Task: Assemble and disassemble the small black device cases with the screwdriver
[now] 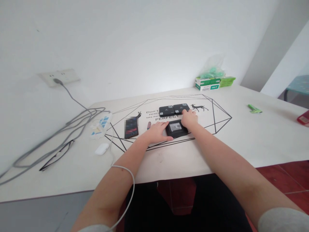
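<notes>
In the head view a shallow black case (180,133) with a white printed label (175,126) inside lies flat on the table. My left hand (157,132) grips its left side, thumb at the near corner and fingers along the far edge. Curled fingers of my right hand (189,119) hold the case's far right corner; their tips are partly hidden and come close to the boxes behind. Those are two flat black square boxes, the left one (166,111) and the right one (181,109), standing side by side with small stickers on their corners.
Left of my hands lie a phone (131,128), a small pinkish item (149,125), a white earbud case (102,149), a power strip (102,124), glasses (57,156) and a looped grey cable (70,132). Green-white cartons (208,83) stand by the wall; a green item (254,109) lies right.
</notes>
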Available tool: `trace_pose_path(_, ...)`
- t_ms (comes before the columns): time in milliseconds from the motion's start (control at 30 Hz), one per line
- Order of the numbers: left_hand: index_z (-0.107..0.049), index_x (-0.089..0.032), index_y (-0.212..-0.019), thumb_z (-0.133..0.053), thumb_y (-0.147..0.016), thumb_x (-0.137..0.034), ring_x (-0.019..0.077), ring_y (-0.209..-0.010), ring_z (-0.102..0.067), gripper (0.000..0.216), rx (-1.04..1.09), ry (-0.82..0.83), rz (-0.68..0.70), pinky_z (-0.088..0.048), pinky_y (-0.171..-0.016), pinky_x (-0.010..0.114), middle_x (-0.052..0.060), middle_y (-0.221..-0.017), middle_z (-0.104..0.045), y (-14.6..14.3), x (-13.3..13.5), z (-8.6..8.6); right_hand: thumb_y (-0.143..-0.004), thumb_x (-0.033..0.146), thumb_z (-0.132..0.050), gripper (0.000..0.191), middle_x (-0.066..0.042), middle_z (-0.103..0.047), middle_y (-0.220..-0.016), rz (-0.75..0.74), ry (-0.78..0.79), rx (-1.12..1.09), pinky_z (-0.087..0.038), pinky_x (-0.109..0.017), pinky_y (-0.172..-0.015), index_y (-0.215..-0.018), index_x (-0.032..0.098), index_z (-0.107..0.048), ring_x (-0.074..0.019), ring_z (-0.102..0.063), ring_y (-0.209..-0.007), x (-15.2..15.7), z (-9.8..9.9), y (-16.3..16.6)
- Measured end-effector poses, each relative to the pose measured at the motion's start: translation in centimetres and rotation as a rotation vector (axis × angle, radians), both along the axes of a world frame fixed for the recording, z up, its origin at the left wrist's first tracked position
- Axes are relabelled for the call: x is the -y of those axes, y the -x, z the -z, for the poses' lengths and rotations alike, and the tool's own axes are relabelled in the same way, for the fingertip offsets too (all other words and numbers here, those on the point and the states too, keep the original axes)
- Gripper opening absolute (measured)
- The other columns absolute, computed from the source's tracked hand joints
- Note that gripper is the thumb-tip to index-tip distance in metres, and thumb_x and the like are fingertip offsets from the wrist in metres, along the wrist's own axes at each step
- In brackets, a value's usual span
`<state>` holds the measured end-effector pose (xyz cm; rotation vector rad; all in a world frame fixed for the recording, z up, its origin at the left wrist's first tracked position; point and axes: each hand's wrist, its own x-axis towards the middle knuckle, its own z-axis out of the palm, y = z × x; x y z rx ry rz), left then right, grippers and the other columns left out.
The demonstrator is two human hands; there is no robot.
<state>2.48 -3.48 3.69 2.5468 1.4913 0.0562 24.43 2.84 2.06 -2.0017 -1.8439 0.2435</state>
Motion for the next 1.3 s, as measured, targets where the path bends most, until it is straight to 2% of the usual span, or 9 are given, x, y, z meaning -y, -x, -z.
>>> trace_pose_path(133, -0.028, -0.023, -0.168, -0.057, -0.082, -0.085, 0.0420, -0.154, -0.034, 0.110, -0.011, 0.014, -0.001, -0.019, -0.126, 0.067, 0.018, -0.169, -0.038, 0.0, 0.1, -0.1, -0.099, 0.029, -0.050, 0.028, -0.023, -0.069, -0.124, -0.079, -0.016, 0.052, -0.041, -0.063, -0.106, -0.114, 0.016, -0.070, -0.0413, -0.057, -0.129, 0.9, -1.2, 1.0)
trace_pose_path(233, -0.027, -0.022, -0.168, -0.057, -0.083, -0.084, 0.0413, -0.154, -0.035, 0.110, -0.008, 0.010, 0.005, -0.019, -0.126, 0.066, 0.019, -0.169, -0.038, 0.0, 0.0, -0.1, -0.101, 0.036, -0.051, 0.031, -0.020, -0.076, -0.112, -0.136, 0.010, 0.086, -0.041, -0.061, -0.106, -0.114, 0.017, -0.070, -0.0395, -0.063, -0.123, 1.9, -2.1, 1.8)
trace_pose_path(433, -0.029, -0.024, -0.167, -0.059, -0.083, -0.084, 0.0407, -0.153, -0.036, 0.108, 0.003, 0.000, 0.008, -0.021, -0.126, 0.064, 0.018, -0.168, -0.040, 0.1, -0.1, 0.2, -0.099, 0.033, -0.052, 0.031, -0.024, -0.075, -0.119, -0.162, 0.072, 0.065, -0.054, -0.049, -0.092, -0.119, 0.015, -0.068, -0.0386, -0.071, -0.115, 3.1, -2.8, 2.3)
trace_pose_path(600, -0.031, -0.022, -0.167, -0.058, -0.082, -0.085, 0.0410, -0.152, -0.038, 0.109, 0.013, -0.018, 0.027, -0.024, -0.125, 0.064, 0.019, -0.167, -0.041, 0.1, -0.2, 0.2, -0.098, 0.039, -0.053, 0.034, -0.025, -0.074, -0.122, -0.147, 0.129, 0.064, -0.056, -0.048, -0.088, -0.117, 0.015, -0.069, -0.0389, -0.073, -0.113, 3.0, -2.7, 2.1)
trace_pose_path(767, -0.030, -0.023, -0.167, -0.059, -0.082, -0.084, 0.0425, -0.153, -0.036, 0.109, -0.001, 0.003, 0.008, -0.019, -0.125, 0.069, 0.019, -0.168, -0.040, 0.1, 0.0, 0.0, -0.098, 0.043, -0.055, 0.039, -0.024, -0.075, -0.121, -0.155, 0.099, 0.010, -0.055, -0.050, -0.092, -0.122, 0.015, -0.064, -0.0397, -0.072, -0.115, 2.5, -2.2, 2.0)
trace_pose_path(867, -0.029, -0.023, -0.167, -0.060, -0.081, -0.083, 0.0429, -0.153, -0.036, 0.109, -0.001, 0.011, -0.006, -0.018, -0.124, 0.071, 0.020, -0.168, -0.040, 0.0, 0.2, -0.2, -0.097, 0.044, -0.055, 0.038, -0.022, -0.075, -0.119, -0.132, 0.068, -0.055, -0.055, -0.048, -0.092, -0.121, 0.016, -0.062, -0.0379, -0.071, -0.114, 2.0, -1.7, 1.9)
trace_pose_path(1000, -0.027, -0.024, -0.167, -0.061, -0.081, -0.082, 0.0434, -0.153, -0.037, 0.109, 0.005, 0.023, -0.020, -0.016, -0.123, 0.074, 0.020, -0.167, -0.041, -0.1, 0.3, -0.5, -0.096, 0.045, -0.056, 0.029, -0.017, -0.076, -0.110, -0.106, -0.029, -0.165, -0.054, -0.044, -0.089, -0.105, 0.019, -0.064, -0.0343, -0.072, -0.107, 1.6, -1.7, 1.7)
trace_pose_path(1133, -0.021, -0.021, -0.168, -0.062, -0.081, -0.078, 0.0433, -0.153, -0.038, 0.112, 0.031, 0.036, -0.052, -0.015, -0.124, 0.073, 0.023, -0.166, -0.042, 0.0, 0.3, -0.4, -0.094, 0.049, -0.060, 0.027, -0.008, -0.075, -0.097, -0.112, -0.111, -0.422, -0.052, -0.038, -0.089, -0.090, 0.022, -0.061, -0.0254, -0.070, -0.094, 1.4, -2.1, 1.9)
trace_pose_path(1300, -0.001, -0.020, -0.171, -0.072, -0.079, -0.066, 0.0427, -0.161, -0.024, 0.125, 0.142, 0.011, -0.106, -0.012, -0.126, 0.070, 0.023, -0.175, -0.022, -0.2, 0.0, 0.4, -0.096, 0.063, -0.050, 0.041, -0.003, -0.073, -0.096, -0.232, -0.201, -0.809, -0.053, -0.033, -0.089, -0.095, 0.023, -0.061, -0.0196, -0.067, -0.092, 1.5, -1.7, 2.8)
